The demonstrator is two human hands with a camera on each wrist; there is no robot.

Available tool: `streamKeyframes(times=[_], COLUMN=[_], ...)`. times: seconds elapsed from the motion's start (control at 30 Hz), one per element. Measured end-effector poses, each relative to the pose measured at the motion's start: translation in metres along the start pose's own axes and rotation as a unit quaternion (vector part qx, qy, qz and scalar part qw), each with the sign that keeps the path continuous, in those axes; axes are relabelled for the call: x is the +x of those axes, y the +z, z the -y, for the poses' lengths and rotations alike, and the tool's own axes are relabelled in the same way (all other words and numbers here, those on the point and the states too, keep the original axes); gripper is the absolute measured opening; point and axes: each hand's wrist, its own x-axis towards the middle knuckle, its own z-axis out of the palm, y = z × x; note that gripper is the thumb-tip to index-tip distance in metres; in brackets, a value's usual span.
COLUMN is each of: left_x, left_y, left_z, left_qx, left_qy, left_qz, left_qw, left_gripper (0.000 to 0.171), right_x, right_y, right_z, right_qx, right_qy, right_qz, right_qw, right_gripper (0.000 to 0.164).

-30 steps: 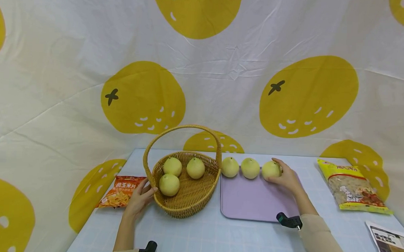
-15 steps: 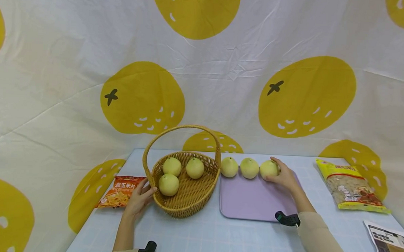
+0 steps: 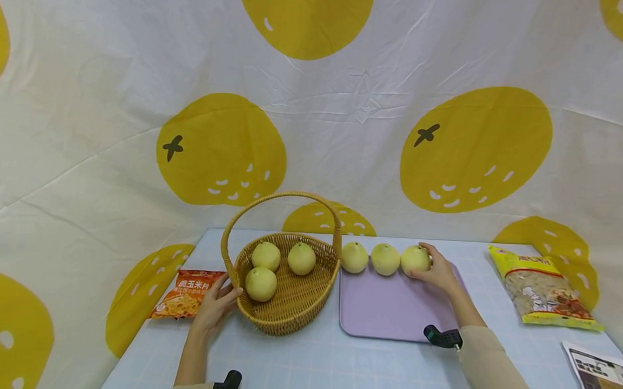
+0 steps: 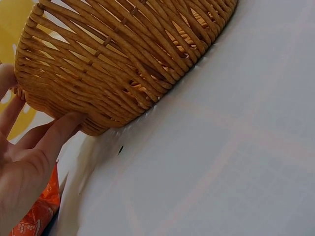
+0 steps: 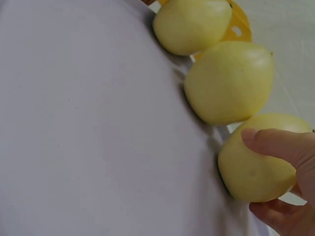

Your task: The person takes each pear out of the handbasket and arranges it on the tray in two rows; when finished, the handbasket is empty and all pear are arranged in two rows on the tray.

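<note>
Grips round, smooth, pale yellow fruit (image 5: pixel 251 174) between thumb and fingers of right hand (image 3: pixel 436 276), at far edge of lilac tray (image 3: pixel 384 314), just beside two similar fruits (image 3: pixel 385 260). Holds side of wicker basket (image 3: pixel 293 301) with left hand (image 3: pixel 214 307), on light blue desk (image 3: pixel 288 367).

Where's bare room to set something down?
Free: the tray in front of the three fruits; the tablecloth before tray and basket. Crowded: tray's far edge, by the right hand; basket's left, by left hand and orange bag.
</note>
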Motion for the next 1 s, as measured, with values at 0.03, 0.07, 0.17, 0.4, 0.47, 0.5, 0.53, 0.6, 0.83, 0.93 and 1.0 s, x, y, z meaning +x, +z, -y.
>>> streamKeyframes(times=[0.03,0.07,0.17,0.4,0.47,0.5,0.53,0.6,0.83,0.93,1.0], left_x=[0.0001,0.0002,0.0009,-0.0001,-0.0005,-0.0005,-0.0006,-0.0007,-0.0014,-0.0013,-0.0013], left_y=[-0.0001,-0.0003,-0.0002,0.0008,0.0013,0.0016,0.0017,0.0018,0.0027,0.0029,0.0025], left_z=[-0.0002,-0.0002,-0.0004,-0.0009,-0.0006,-0.0005,-0.0004,-0.0005,-0.0029,-0.0027,-0.0022], left_qx=[-0.001,-0.002,-0.003,-0.003,-0.004,-0.004,-0.002,-0.001,-0.005,-0.010,-0.010], left_qy=[-0.001,-0.002,-0.002,0.000,-0.002,-0.002,-0.002,-0.002,-0.004,-0.007,-0.007], left_qz=[0.000,0.000,-0.001,-0.004,-0.006,-0.006,-0.005,-0.003,0.002,0.001,-0.001], left_qw=[1.0000,1.0000,1.0000,1.0000,1.0000,1.0000,1.0000,1.0000,1.0000,0.9999,0.9999], left_gripper=[0.075,0.074,0.074,0.073,0.072,0.071,0.071,0.070,0.071,0.071,0.071], right_x=[0.0002,0.0004,0.0010,0.0026,0.0020,0.0013,0.0009,-0.0005,-0.0052,-0.0056,-0.0060], right_y=[0.0000,0.0000,-0.0003,0.0007,0.0006,0.0002,0.0000,-0.0010,-0.0058,-0.0070,-0.0075], right_z=[-0.0004,-0.0007,-0.0013,-0.0051,-0.0062,-0.0067,-0.0072,-0.0067,-0.0051,-0.0078,-0.0100], right_qx=[-0.001,0.000,-0.003,-0.015,-0.015,-0.016,-0.017,-0.018,-0.031,-0.031,-0.028], right_qy=[0.000,0.001,-0.002,-0.018,-0.019,-0.019,-0.020,-0.018,-0.007,-0.005,-0.007], right_qz=[0.001,0.002,-0.003,-0.011,-0.008,-0.009,-0.009,-0.008,0.003,0.007,0.009], right_qw=[1.000,1.000,1.000,1.000,1.000,1.000,1.000,1.000,0.999,0.999,1.000], right_gripper=[0.081,0.081,0.081,0.080,0.080,0.080,0.080,0.079,0.080,0.080,0.081])
